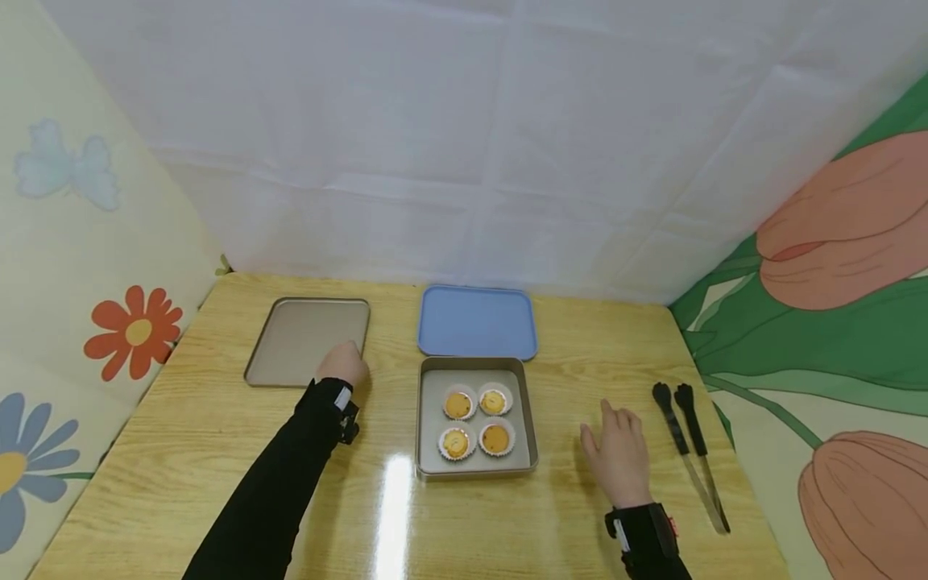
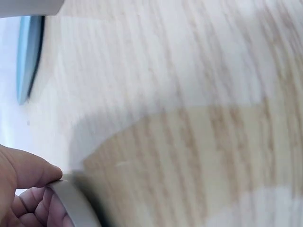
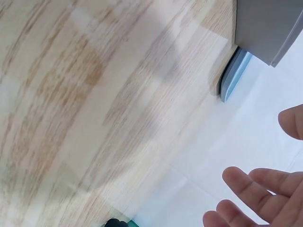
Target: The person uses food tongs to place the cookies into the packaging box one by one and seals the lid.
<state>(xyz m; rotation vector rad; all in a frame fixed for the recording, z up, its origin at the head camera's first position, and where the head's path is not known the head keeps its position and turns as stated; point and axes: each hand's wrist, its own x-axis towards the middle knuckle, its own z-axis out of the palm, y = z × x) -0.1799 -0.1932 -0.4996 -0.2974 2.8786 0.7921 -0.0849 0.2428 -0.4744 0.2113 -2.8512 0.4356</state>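
At the left, my left hand [image 1: 343,364] grips the right edge of a flat grey-beige baking tray [image 1: 300,338]. In the left wrist view the thumb [image 2: 40,171] lies on the tray's rim [image 2: 73,201], the other fingers curled beneath it. A deeper square baking pan [image 1: 426,419] stands in the middle, holding several small cupcakes [image 1: 495,439] in white paper cups. My right hand [image 1: 619,457] hovers to the right of the pan with its fingers spread and nothing held. Beyond that hand lie tongs [image 1: 692,459] with black tips.
Behind the deep pan, close to the white cloth backdrop [image 1: 464,161], lies a blue tray [image 1: 476,321]. The wooden table [image 1: 565,532] is bounded by patterned panels on the left and right.
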